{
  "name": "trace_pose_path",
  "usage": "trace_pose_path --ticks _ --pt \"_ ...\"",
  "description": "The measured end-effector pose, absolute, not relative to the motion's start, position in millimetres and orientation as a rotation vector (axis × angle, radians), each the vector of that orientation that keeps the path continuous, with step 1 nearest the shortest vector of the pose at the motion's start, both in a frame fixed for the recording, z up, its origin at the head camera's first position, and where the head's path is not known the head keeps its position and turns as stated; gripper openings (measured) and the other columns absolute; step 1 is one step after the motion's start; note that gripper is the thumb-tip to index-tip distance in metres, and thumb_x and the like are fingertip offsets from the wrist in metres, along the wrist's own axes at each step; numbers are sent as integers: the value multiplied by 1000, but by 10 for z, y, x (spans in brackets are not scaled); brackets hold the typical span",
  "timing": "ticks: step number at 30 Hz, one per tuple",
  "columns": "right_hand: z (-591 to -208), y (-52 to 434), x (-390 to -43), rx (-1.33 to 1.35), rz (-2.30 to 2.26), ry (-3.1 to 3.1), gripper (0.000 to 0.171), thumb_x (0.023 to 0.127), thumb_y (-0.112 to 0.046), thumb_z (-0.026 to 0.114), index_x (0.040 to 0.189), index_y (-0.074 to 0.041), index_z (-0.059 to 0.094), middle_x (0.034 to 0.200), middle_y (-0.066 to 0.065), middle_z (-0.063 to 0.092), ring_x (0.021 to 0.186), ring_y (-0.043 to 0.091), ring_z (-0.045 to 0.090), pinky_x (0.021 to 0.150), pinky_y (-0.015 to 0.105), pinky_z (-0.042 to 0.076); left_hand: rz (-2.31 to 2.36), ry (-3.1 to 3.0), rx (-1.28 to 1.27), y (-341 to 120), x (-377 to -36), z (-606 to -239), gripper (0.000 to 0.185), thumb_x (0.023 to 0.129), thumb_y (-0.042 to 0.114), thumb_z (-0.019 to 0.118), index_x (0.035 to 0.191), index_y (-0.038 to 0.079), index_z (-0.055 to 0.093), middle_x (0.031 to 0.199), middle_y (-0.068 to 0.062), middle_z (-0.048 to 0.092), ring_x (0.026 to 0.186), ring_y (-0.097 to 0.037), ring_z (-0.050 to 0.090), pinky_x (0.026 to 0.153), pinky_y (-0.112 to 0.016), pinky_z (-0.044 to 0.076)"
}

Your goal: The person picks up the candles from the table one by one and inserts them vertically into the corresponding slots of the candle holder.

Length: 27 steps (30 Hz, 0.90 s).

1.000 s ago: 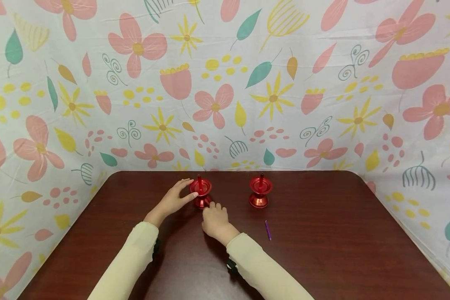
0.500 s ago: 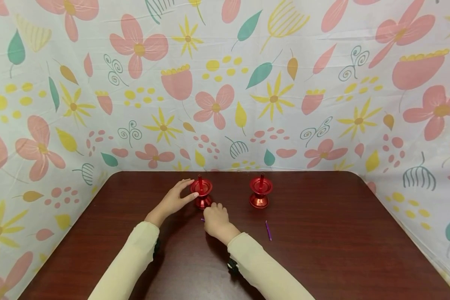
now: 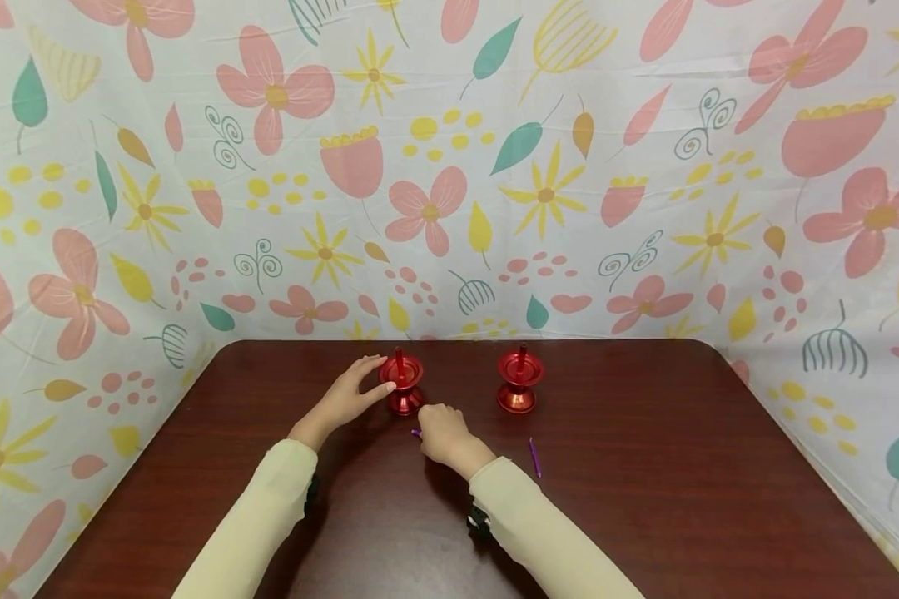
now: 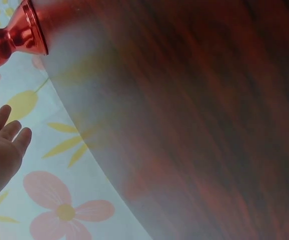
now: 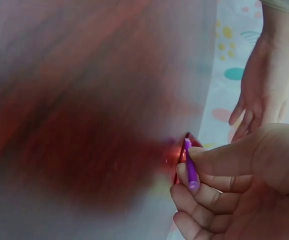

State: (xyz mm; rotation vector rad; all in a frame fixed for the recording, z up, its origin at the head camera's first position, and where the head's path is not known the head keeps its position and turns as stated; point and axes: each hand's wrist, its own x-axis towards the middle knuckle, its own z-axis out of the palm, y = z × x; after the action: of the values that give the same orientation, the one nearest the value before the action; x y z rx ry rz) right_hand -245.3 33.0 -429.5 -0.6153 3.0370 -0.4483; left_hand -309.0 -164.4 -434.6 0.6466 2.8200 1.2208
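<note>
Two red metallic candle holders stand on the table: the left one (image 3: pixel 407 398) and the right one (image 3: pixel 518 398). Each has a wide dish with a thin upright post in its middle. My left hand (image 3: pixel 345 401) is at the left side of the left holder, thumb and forefinger at its dish rim; the left wrist view shows the other fingers (image 4: pixel 2 125) fairly straight. Just in front of that holder, my right hand (image 3: pixel 448 434) pinches a thin purple candle (image 5: pixel 191 169) between thumb and fingers. Only its tip shows in the head view, the rest being behind the hand.
Another purple candle (image 3: pixel 535 457) lies on the dark brown table (image 3: pixel 644 499), in front of the right holder. A flower-patterned cloth (image 3: pixel 449 208) hangs right behind the table's far edge.
My right hand has shifted slightly to the right, away from the left holder, and the purple candle's tip has come into view at its left. My left hand keeps its place.
</note>
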Motion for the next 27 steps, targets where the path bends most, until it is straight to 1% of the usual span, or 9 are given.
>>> trace_pose_path --ticks 5,8,10,12,15,17,20,24,27 --pt "-4240 416 -2489 -622 -550 3039 29 81 -1 69 61 -9 50 59 0 49 61 17 50 63 41 48 1218 2816 609 -1645 -3086 -4336 67 91 40 65 145 7 42 151 -16 35 144 -35 18 110 -60 22" --pt "-4228 460 -2517 -621 -613 3054 23 82 0 68 63 -5 55 62 3 54 64 19 54 64 43 49 1223 2805 587 -1640 -3089 -4338 67 91 42 64 146 10 42 152 -14 35 145 -33 18 110 -59 23" --pt "-4228 486 -2532 -617 -668 3058 13 83 0 67 71 -2 63 70 6 61 72 24 61 68 45 51 1229 2798 580 -1634 -3088 -4340 67 91 42 64 146 10 42 152 -13 35 145 -32 17 110 -59 22" --pt "-4228 508 -2541 -596 -736 3039 4 85 0 65 83 1 68 80 9 66 82 29 65 74 47 53 1223 2796 582 -1631 -3081 -4344 68 91 42 64 146 10 41 152 -15 34 145 -34 17 110 -60 22" --pt "-4218 533 -2560 -561 -849 2995 11 88 0 62 96 4 69 91 12 68 88 29 65 80 46 53 1217 2792 577 -1627 -3072 -4336 68 91 42 64 146 9 41 152 -15 34 145 -34 17 110 -60 22" --pt "-4208 545 -2572 -535 -916 2967 11 90 0 60 97 3 67 91 12 67 85 26 64 79 43 53 1214 2790 572 -1624 -3068 -4332 68 91 42 64 146 9 41 152 -15 34 145 -34 17 110 -60 22" --pt "-4175 565 -2585 -518 -1017 2944 8 92 0 58 98 2 63 87 10 65 77 20 59 74 38 52 1217 2787 572 -1619 -3072 -4329 67 91 41 64 146 10 41 152 -15 34 145 -34 16 110 -60 21" --pt "-4121 590 -2601 -522 -1150 2939 7 92 0 58 98 1 61 83 9 63 70 17 53 65 33 48 1214 2794 580 -1623 -3079 -4333 68 91 41 64 146 9 41 152 -16 34 145 -34 16 110 -60 21" --pt "-4088 610 -2628 -531 -1226 2955 6 91 0 59 98 1 60 81 8 62 67 15 51 63 30 46 1213 2801 580 -1627 -3084 -4335 68 91 42 64 146 9 41 152 -15 35 145 -34 17 110 -60 22"
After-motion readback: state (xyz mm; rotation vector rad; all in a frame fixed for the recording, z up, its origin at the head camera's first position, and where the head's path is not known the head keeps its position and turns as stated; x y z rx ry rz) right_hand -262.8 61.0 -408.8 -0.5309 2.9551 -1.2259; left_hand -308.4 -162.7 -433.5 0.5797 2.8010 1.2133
